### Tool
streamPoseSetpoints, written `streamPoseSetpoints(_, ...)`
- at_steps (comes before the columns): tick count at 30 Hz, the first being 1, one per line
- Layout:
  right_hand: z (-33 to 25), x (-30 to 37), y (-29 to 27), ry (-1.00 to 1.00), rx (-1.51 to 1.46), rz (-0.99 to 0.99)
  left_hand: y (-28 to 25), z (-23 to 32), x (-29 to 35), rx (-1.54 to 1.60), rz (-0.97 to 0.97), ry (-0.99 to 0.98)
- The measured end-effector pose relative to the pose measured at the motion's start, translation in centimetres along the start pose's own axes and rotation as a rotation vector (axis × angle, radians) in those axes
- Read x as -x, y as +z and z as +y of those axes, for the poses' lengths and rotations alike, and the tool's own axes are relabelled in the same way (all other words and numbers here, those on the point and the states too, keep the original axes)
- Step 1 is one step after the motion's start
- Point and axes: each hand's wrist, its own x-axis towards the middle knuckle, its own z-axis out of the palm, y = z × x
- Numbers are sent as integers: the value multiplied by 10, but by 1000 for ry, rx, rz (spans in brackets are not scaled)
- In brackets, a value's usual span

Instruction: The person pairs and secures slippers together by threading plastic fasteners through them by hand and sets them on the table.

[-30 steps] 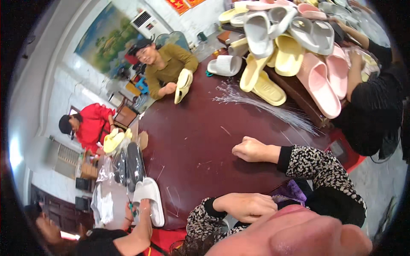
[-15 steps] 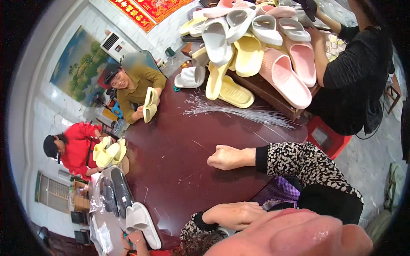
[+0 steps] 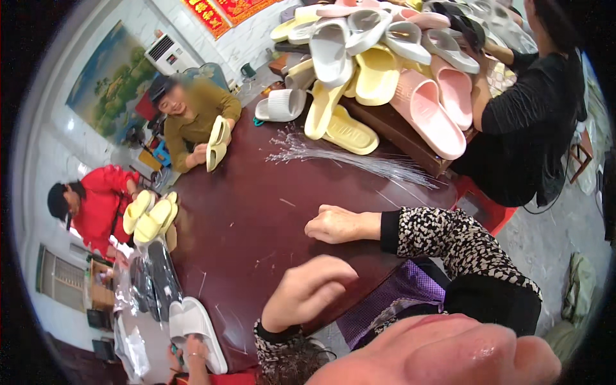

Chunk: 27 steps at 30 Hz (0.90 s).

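My right hand point(image 3: 332, 224) rests on the dark red tabletop point(image 3: 250, 199), its fingers curled into a loose fist with nothing showing in it. Nearer to me, my left hand point(image 3: 308, 292) is raised by the table's near edge, thumb and fingers apart and holding nothing. Beyond my right hand lies a bundle of thin silvery wire ties point(image 3: 353, 163). A few loose strands are scattered over the tabletop around both hands.
Grey, yellow and pink slide sandals, among them a pink slide point(image 3: 428, 114), are heaped at the far right beside a person in black point(image 3: 523, 125). Two people at the left handle yellow slides point(image 3: 154, 218). A hand at lower left touches a white slide point(image 3: 196, 330) near bagged dark slides point(image 3: 157, 276).
My left hand has lifted from near my lap to above the table's near edge, thumb and fingers now apart. My right hand stays curled on the table. The view has shifted slightly.
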Motion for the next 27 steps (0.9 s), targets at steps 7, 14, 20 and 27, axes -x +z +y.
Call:
streamPoseSetpoints(7, 9, 3, -4, 53, 30, 31, -23, 2, 25, 221, 671, 151)
streamPoseSetpoints(14, -3, -6, -4, 86, 67, -29, -30, 31, 52, 337, 874, 822)
streamPoseSetpoints(20, -2, -5, -1, 128, 64, -35, -20, 62, 89, 290, 971, 749)
streamPoseSetpoints(27, 3, -3, -2, 160, 101, -14, -16, 73, 108, 213, 963, 835)
